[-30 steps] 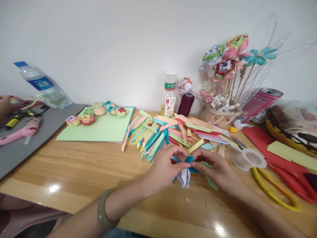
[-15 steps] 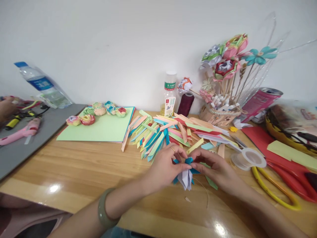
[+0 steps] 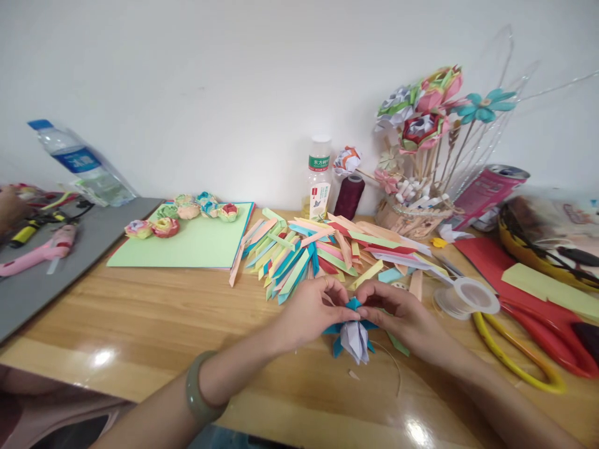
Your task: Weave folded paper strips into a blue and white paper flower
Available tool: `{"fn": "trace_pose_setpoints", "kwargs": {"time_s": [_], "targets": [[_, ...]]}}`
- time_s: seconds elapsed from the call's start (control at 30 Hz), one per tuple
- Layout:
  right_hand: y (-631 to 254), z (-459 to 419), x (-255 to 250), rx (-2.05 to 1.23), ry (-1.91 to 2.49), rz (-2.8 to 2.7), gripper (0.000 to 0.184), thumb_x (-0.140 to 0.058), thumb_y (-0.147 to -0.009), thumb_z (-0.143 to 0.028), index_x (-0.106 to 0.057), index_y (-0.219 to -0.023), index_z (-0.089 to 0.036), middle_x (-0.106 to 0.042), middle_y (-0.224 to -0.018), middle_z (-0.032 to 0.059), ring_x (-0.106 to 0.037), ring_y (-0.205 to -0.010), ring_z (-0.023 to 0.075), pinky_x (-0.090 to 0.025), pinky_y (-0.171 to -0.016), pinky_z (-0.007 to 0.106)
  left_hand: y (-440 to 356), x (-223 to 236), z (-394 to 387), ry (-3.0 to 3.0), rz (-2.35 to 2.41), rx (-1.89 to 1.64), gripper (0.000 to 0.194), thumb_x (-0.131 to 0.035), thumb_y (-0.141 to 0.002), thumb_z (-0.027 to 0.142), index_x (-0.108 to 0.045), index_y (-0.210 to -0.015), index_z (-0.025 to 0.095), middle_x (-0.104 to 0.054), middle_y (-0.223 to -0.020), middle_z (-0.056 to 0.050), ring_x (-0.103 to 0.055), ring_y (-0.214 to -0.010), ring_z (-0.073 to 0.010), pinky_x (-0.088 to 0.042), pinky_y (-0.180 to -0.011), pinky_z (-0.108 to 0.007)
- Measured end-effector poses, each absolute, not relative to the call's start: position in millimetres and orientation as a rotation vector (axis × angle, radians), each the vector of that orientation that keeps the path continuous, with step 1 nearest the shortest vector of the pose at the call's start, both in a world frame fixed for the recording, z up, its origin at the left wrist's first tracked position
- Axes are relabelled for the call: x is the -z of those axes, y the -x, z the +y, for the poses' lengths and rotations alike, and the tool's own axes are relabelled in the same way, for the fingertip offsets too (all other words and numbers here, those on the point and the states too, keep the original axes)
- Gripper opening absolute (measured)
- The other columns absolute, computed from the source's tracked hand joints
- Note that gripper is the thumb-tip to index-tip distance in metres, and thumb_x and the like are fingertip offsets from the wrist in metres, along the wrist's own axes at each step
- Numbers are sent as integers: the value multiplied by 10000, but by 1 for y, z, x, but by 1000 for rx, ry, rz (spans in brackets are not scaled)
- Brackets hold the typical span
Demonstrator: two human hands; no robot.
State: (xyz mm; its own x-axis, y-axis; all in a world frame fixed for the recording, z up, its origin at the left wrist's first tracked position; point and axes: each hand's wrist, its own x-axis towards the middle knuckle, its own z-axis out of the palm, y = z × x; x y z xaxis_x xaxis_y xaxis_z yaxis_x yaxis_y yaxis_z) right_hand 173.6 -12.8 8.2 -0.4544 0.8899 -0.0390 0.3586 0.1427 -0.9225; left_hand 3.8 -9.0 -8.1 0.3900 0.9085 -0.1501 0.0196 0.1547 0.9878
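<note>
My left hand (image 3: 312, 310) and my right hand (image 3: 401, 318) meet over the wooden table (image 3: 154, 324), both pinching a folded paper flower (image 3: 354, 333) with blue and white petals. The white petals hang below my fingers. A thin thread (image 3: 395, 368) curves from the flower across the table. My left wrist wears a green bangle (image 3: 199, 393). Just beyond my hands lies a pile of folded coloured paper strips (image 3: 309, 249).
A green paper sheet (image 3: 191, 244) carries small paper flowers (image 3: 187, 211). Behind stand a drink bottle (image 3: 319, 178), a maroon thread spool (image 3: 350, 194), a basket of paper flowers on sticks (image 3: 421, 125) and a can (image 3: 486, 187). Right: thread reel (image 3: 467, 298), scissors (image 3: 538, 349). Left: pink glue gun (image 3: 35, 252), water bottle (image 3: 79, 163).
The flower has turned and dropped a little in my fingers, showing more white petals below. Both hands stay pinched on it, shifted slightly toward me.
</note>
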Motion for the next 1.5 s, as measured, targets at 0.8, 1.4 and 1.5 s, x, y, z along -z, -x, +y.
{"fn": "trace_pose_setpoints", "kwargs": {"time_s": [0.8,1.4,1.5], "targets": [[-177,-6,-2,-1726,1211,-1685,222,-653,-680,-344,-557,-732,-151,-551,-650,-24,-513,-600,105,-386,-558,233,-1,-1,-3,-997,912,-679,231,-757,-428,146,-617,-610,117,-585,-610,23,-514,-596,-80,-409,-633,-227],[-168,-7,7,-1544,1239,-1676,214,-673,-643,-307,-537,-720,-161,-556,-649,-25,-538,-591,109,-437,-558,245,-4,7,-3,-1064,1046,-781,151,-626,-488,15,-585,-588,120,-564,-566,31,-499,-544,-69,-407,-530,-189],[-167,-7,7,-1537,1245,-1694,186,-645,-665,-299,-532,-731,-166,-549,-650,-27,-536,-594,110,-435,-560,248,-4,7,-3,-1065,1074,-773,147,-611,-494,9,-589,-587,120,-559,-562,31,-495,-538,-68,-404,-514,-182]]}}
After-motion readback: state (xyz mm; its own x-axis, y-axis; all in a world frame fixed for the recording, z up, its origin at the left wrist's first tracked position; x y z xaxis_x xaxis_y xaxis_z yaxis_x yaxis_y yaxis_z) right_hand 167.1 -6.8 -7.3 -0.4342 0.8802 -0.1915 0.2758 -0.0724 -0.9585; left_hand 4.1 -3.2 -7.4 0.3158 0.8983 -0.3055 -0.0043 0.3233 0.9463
